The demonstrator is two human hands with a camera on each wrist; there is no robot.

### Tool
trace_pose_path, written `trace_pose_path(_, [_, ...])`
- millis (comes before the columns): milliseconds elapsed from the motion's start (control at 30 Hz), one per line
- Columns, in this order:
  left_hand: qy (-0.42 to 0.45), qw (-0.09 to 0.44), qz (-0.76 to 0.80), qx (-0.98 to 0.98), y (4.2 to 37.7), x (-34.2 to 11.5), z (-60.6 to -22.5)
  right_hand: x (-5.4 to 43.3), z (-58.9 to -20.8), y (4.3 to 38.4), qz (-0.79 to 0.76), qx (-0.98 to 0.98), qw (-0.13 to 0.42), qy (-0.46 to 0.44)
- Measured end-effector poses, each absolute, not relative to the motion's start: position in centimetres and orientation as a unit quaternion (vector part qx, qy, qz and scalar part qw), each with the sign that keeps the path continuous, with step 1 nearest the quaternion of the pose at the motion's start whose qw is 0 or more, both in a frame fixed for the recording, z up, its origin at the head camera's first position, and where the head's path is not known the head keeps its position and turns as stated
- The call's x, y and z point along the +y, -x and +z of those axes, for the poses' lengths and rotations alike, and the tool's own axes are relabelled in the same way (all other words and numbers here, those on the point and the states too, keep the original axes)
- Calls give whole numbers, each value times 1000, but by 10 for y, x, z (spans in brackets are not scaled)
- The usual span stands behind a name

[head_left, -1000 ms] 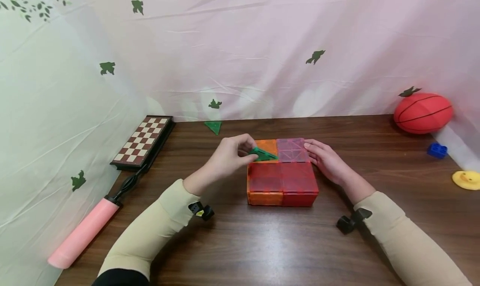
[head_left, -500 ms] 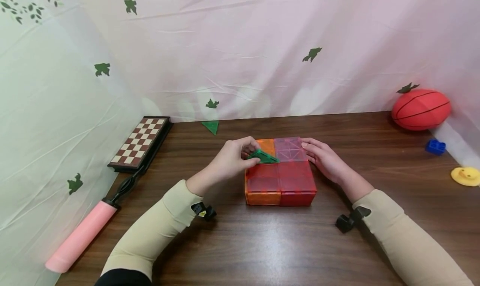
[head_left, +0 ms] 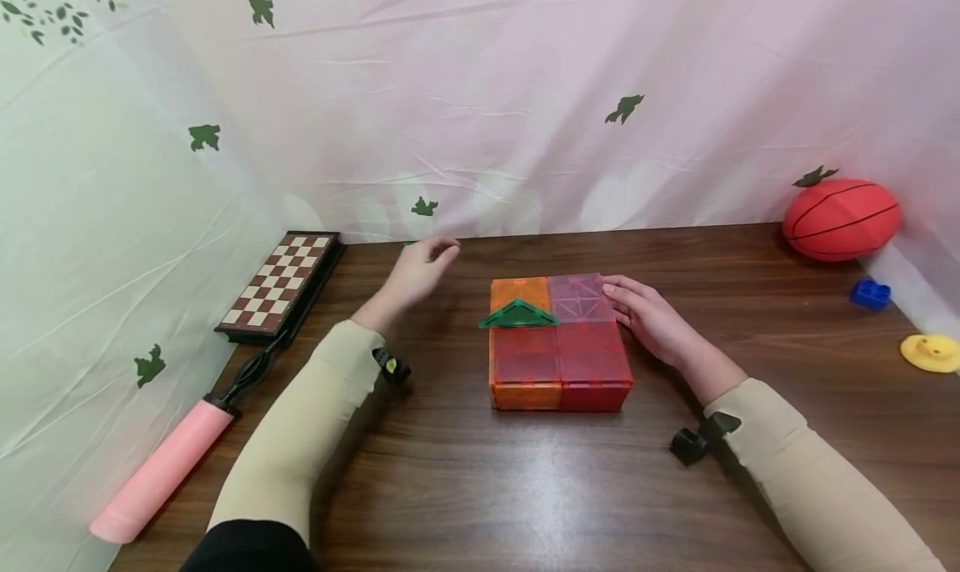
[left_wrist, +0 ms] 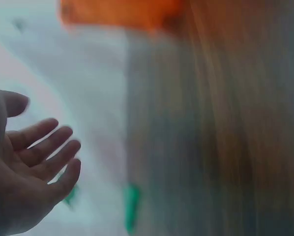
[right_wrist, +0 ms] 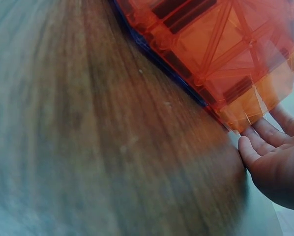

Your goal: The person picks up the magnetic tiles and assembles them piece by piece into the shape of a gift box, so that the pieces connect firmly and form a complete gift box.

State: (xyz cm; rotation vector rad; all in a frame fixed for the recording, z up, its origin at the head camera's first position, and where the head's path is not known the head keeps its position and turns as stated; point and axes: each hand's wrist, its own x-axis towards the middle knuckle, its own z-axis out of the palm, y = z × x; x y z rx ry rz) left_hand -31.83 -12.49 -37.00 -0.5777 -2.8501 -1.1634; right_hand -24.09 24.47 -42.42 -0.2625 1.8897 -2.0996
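Note:
A low box of see-through magnetic tiles (head_left: 558, 357), with orange, purple and red squares on top, sits mid-table. Across its left half a green triangle tile (head_left: 517, 314) stands on its long edge, nobody touching it. My left hand (head_left: 418, 273) is in the air left of the box near the table's back edge, holding nothing; its fingers are spread apart in the left wrist view. Behind that hand a second green triangle tile (left_wrist: 132, 209) is almost wholly hidden in the head view and blurred in the wrist view. The fingers of my right hand (head_left: 651, 320) touch the box's back right side.
At left lie a folding chessboard (head_left: 281, 282) and a pink cylinder with a black cord (head_left: 165, 468). A red ball (head_left: 842, 219), a blue toy brick (head_left: 871, 294) and a yellow duck (head_left: 930, 353) are along the right. A cloth (head_left: 510, 97) hangs behind the table.
My left hand let go of the green triangle tile, which stays standing on the box, and moved left and back towards the other triangle. The right hand has kept its place at the box.

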Motion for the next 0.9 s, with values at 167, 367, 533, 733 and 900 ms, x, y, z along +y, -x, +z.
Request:
trace_pose_path(167, [147, -60, -244, -957, 359, -154, -390, 243, -426, 242, -731, 659, 154, 92])
trace_pose_path(367, [156, -108, -151, -970, 370, -163, -402, 242, -424, 241, -723, 667, 154, 86])
trace_pose_path(533, [180, -88, -89, -976, 342, -151, -401, 242, -422, 243, -720, 671, 154, 84])
trace_pose_path(733, [219, -88, -69, -969, 315, -141, -394, 244, -421, 243, -726, 665, 151, 83])
trace_pose_path(900, [231, -86, -98, -964, 327, -149, -397, 245, -423, 241, -727, 664, 153, 81])
